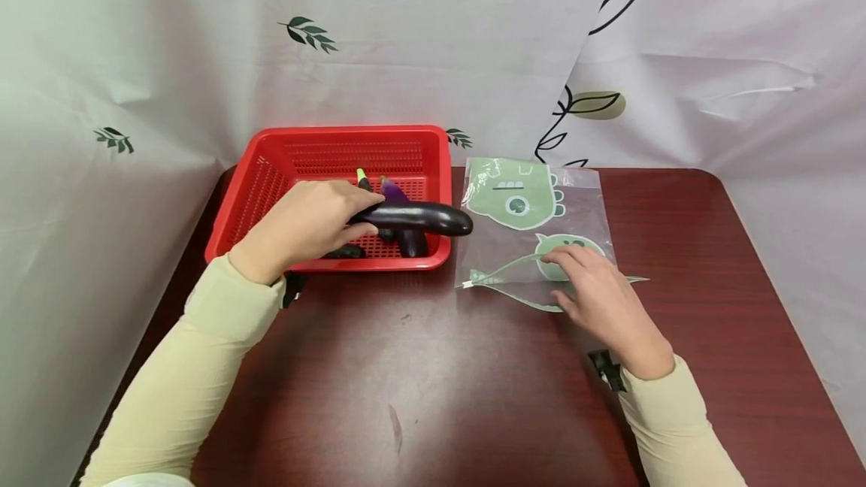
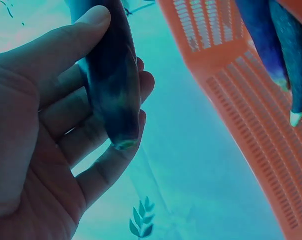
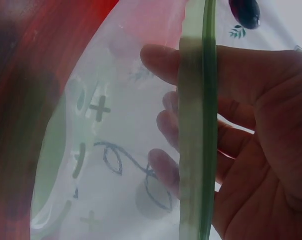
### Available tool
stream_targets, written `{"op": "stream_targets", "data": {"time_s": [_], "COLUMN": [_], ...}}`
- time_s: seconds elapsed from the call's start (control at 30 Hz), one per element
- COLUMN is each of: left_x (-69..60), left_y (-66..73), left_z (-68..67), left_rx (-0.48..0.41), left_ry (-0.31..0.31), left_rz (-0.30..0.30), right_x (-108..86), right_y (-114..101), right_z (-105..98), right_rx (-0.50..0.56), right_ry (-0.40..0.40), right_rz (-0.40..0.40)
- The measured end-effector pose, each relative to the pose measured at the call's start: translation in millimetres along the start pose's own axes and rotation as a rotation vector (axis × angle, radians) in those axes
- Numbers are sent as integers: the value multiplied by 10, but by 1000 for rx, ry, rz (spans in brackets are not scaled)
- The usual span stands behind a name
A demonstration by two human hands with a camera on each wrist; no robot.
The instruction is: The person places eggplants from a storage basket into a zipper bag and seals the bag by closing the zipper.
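Note:
A long, dark eggplant [image 1: 422,217] is gripped at its stem end by my left hand [image 1: 307,220], its far end reaching past the basket's right rim. In the left wrist view the thumb and fingers of my left hand [image 2: 56,115] wrap around the eggplant [image 2: 111,75]. My right hand [image 1: 602,299] is at the mouth of a clear zip bag [image 1: 582,209] with green cartoon prints, thumb and fingers spread apart. The right wrist view shows the fingertips of my right hand [image 3: 255,115] through the plastic, past the green zip strip [image 3: 198,130].
A red basket [image 1: 365,264] stands at the back left of the dark wooden table [image 1: 406,397]. Inside lie a purple eggplant [image 1: 410,240], a dark vegetable with a light green tip [image 1: 361,173] and another dark piece [image 1: 346,252]. A patterned white sheet [image 1: 419,43] hangs behind.

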State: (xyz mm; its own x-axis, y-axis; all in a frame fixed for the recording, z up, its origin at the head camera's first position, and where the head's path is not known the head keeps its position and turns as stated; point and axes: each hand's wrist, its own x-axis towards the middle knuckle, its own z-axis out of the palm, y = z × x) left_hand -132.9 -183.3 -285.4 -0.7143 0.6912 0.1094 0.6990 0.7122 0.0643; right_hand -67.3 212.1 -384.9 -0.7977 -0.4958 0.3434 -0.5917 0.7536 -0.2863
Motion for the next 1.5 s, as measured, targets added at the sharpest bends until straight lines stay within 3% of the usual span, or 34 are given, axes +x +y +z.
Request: {"op": "stream_targets", "data": {"time_s": [0.4, 0.8, 1.07, 1.5], "left_x": [79, 147, 191, 248], "left_y": [318, 561, 690, 821], "left_z": [43, 178, 245, 307], "left_rx": [-26, -41, -19, 10], "left_ry": [48, 73, 96, 80], "left_rz": [68, 74, 100, 109], "right_x": [4, -2, -7, -12], "right_y": [-16, -2, 5, 3], "right_z": [-16, -27, -21, -21], "right_rx": [-5, -8, 3, 14], "right_ry": [-14, -19, -4, 8], "right_rz": [23, 40, 34, 36]}}
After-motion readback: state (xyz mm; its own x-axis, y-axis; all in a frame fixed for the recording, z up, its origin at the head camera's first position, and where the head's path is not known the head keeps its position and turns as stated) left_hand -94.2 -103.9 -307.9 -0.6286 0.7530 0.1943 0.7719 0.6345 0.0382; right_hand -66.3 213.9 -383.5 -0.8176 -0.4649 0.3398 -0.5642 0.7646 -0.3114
